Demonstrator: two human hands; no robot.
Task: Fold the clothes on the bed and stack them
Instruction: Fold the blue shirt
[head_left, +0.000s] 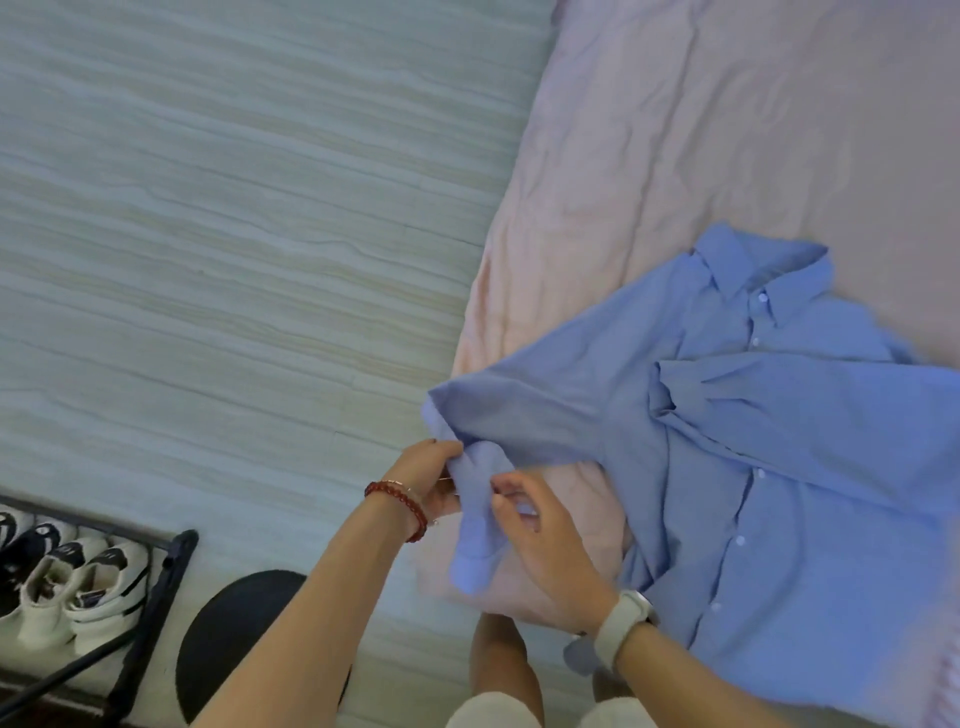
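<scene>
At far left, a black metal shoe rack (156, 587) stands on the pale wood-grain floor (234, 208), with white-and-black sneakers (78, 577) on its shelf; just beside it lies a round black mat (228, 639). The left forearm rises diagonally from the lower edge toward the bed corner, with a red bead bracelet (402, 506) at the wrist. The left hand (428, 480) is curled, thumb on top, and grips the near sleeve (480, 512) of a light blue button-up shirt (779, 467) where the sleeve bends over the mattress edge (the cuff end hangs downward past the corner, off the bed). The right forearm enters from the lower right, wearing a white wristband (621, 626); the right hand (545, 535) is seen from its back, fingers bent toward the same sleeve, their tips touching the cloth just right of the left hand. Whether these fingers pinch the fabric or merely rest against it cannot be told. The shirt lies front-up on the pink bed sheet (675, 130), collar pointing away from the person, button placket running toward the near edge, and its far sleeve folded across the chest. Below the hands, the person's bare knees and white shorts (493, 712) show at the lower edge.
</scene>
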